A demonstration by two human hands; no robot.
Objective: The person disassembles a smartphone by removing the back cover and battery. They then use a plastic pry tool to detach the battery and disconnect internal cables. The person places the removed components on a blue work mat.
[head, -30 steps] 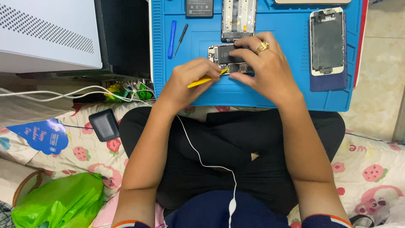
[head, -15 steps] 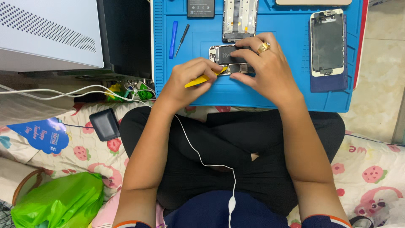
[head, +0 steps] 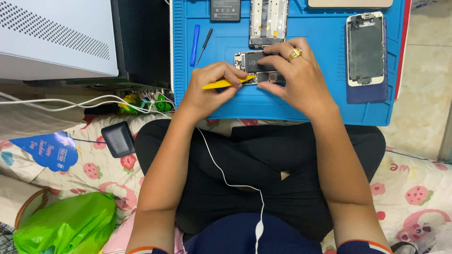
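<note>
An opened phone body [head: 252, 63] lies on a blue work mat [head: 306, 108]. My left hand [head: 209, 89] grips a yellow pry tool [head: 221, 84] whose tip touches the phone's lower left edge. My right hand [head: 294, 75], with a gold ring on one finger, presses down on the phone and holds it steady; its fingers cover the phone's right part.
On the mat lie a blue pry stick [head: 194, 44], a black screwdriver [head: 204, 45], a phone frame [head: 268, 21], a black battery [head: 225, 9] and a second phone [head: 366, 49] on a dark cloth. A white box [head: 52, 37] stands left. A black pouch [head: 118, 139] and green bag [head: 66, 228] lie on the bedding.
Both hands hold nearly the same pose; the yellow tool's tip stays at the phone's edge with only a slight shift.
</note>
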